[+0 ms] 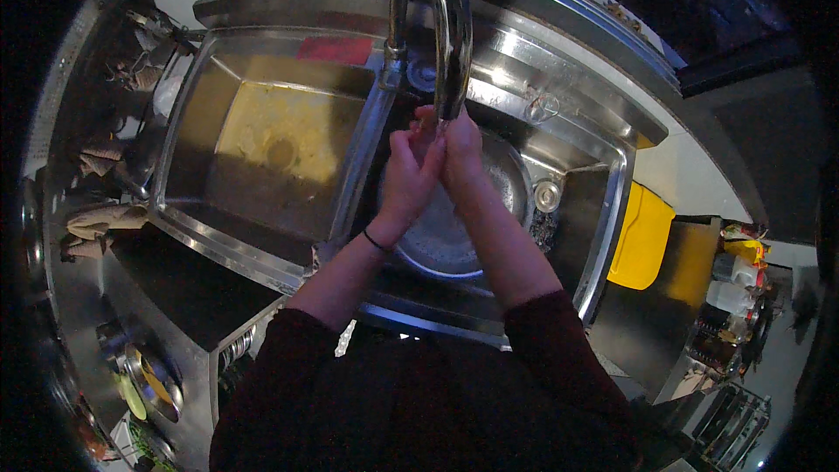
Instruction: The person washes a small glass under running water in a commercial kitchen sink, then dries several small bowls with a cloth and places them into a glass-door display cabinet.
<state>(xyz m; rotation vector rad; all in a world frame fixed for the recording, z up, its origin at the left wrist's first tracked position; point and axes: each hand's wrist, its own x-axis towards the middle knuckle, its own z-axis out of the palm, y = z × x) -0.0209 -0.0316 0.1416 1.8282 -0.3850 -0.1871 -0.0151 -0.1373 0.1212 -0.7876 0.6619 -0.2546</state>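
My left hand (409,174) and my right hand (461,147) are close together under the spout of a chrome faucet (452,46), over the right basin of a steel double sink. The fingers of my left hand are bent and partly apart; those of my right hand are largely hidden behind the spout and the left hand. Whether a small thing lies between them cannot be told. Below them a large round metal bowl (436,242) stands in the basin. A dark band circles my left wrist.
The left basin (282,118) holds yellowish, cloudy liquid. A red cloth or pad (335,50) lies on its back rim. At the right basin are a round metal drain part (546,196) and a clear glass-like item (542,107). A yellow board (642,236) stands right of the sink.
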